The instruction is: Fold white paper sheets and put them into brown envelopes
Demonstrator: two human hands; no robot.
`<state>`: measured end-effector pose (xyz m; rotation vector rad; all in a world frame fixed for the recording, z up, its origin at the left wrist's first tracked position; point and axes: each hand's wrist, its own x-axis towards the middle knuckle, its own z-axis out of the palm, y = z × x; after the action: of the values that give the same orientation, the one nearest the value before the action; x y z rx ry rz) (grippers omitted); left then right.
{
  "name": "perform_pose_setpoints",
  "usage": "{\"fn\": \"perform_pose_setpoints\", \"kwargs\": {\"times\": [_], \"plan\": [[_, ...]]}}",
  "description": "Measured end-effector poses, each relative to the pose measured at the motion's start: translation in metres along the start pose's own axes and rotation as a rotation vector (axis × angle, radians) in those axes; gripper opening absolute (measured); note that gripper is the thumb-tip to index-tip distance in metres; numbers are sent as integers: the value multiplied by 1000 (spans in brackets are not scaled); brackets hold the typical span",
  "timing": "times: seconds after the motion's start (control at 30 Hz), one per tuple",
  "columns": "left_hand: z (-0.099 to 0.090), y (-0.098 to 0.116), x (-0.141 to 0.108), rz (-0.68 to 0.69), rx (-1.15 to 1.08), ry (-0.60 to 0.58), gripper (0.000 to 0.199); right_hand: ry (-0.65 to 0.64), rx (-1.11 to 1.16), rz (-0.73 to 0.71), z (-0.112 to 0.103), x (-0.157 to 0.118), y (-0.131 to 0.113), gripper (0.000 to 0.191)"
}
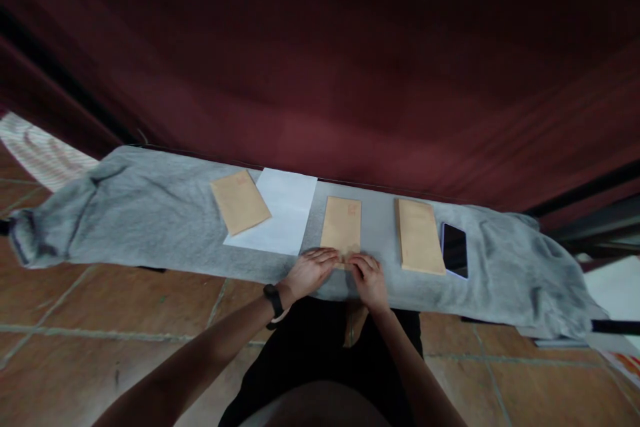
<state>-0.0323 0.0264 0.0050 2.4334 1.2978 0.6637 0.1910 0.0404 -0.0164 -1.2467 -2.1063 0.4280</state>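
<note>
A tan paper envelope [341,222] with small reddish print near its top right lies lengthwise in front of me on a grey cloth [155,223]. At its near end, my left hand [311,271] grips the left corner with bent fingers. The near right corner is held by my right hand [371,283], its fingers curled and pressed together. Both sets of fingertips almost meet over the bottom edge, which looks folded there. My hands partly cover that edge. A dark band circles my left wrist.
To the left, another tan envelope [240,203] overlaps a white paper sheet [289,203]. A thicker stack of tan envelopes [421,238] lies to the right, beside a dark-screened phone [455,251]. Dark red fabric [320,80] rises behind the cloth-covered surface; floor tiles [150,307] show below.
</note>
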Motion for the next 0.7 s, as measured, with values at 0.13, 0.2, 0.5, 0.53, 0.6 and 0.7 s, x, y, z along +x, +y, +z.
{"fn": "perform_pose_setpoints", "kwargs": {"times": [0.13,0.2,0.5,0.53,0.6,0.7], "plan": [[4,0,-3,16,47,-20,43,42,-55,0,10,-4,-12,30],[6,0,-5,43,82,-33,42,20,-76,-53,17,-12,-23,35],[11,15,-27,86,233,-61,61,-49,-198,-130,14,-39,-25,46],[12,17,-30,83,255,-63,65,-50,-206,-135,12,-40,-21,46],[14,19,-35,75,295,-69,68,-49,-218,-141,9,-40,-16,46],[16,16,-40,84,320,-76,71,-51,-238,-147,5,-42,-11,46]]}}
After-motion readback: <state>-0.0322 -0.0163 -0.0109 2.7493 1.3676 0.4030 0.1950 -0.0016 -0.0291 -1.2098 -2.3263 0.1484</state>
